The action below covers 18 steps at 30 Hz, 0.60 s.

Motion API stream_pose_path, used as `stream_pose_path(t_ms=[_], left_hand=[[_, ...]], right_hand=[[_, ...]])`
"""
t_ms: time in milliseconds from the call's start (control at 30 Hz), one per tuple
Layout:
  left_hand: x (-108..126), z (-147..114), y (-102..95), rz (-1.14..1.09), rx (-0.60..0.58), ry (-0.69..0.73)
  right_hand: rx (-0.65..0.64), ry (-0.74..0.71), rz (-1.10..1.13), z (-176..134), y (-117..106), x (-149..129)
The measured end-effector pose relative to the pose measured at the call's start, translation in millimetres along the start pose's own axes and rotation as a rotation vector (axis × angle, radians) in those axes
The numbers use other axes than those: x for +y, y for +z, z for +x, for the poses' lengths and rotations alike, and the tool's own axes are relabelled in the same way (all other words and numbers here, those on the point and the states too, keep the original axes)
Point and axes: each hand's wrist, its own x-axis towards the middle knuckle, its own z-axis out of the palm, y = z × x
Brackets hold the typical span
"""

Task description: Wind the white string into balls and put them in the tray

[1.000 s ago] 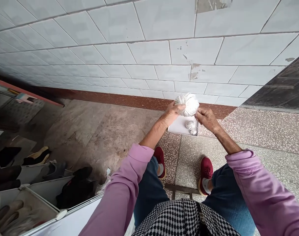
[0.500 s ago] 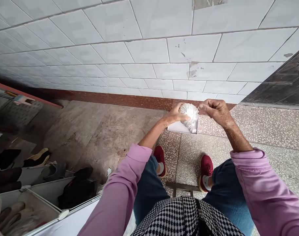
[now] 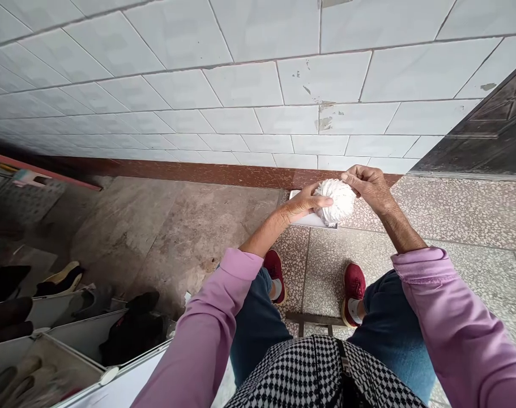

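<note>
**White ball of wound yarn (image 3: 341, 201) in the left hand (image 3: 306, 205), down by a pale tiled wall (image 3: 241, 85)**

Far left it's a bit of a jumble: a long red-edged panel (image 3: 77, 180) up top, then a white compartment rack (image 3: 80, 335) in the bottom corner with footwear in it, including a black-and-tan shoe (image 3: 62, 279) and some dark stuff I can't make out.

Next along is a grubby grey-brown concrete floor (image 3: 117, 218), stained and blotchy. It meets the wall at a reddish-brown skirting strip (image 3: 190, 170). The tiles run in neat rows with dark joints, and a few have chips above the hands.

Middle: the left hand comes out of a rolled lilac sleeve and is clamped around the ball's left side, thumb across the front. The ball is over the right part of a shallow white box (image 3: 311, 220) on the floor; can't tell if they touch. The right hand (image 3: 346, 179) has thumb and finger pinched together at the ball's upper right edge; any strand between them is too small to see.

Below, two maroon sneakers (image 3: 354, 283) stand on speckled terrazzo (image 3: 325, 252), which carries on right to a dark panelled door (image 3: 491, 127).
</note>
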Motion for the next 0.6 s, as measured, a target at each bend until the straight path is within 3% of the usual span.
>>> stream_pose_path(t_ms=[100,233,400,600], left_hand=[[1,1,-1.4,-0.040,0.034,0.044],[4,10,-2.7,-0.157,0.173,0.178],[7,18,-10.0,-0.242,0.383,0.323],[-1,22,-36.2,0.042,0.628,0.310]], right_hand=[[0.036,0.041,-0.029,0,6,13],[0.039,0.094,-0.109,-2,25,28],[-0.148,0.015,-0.272,-10,40,26],[-0.311,-0.060,-0.234,-19,41,-2]])
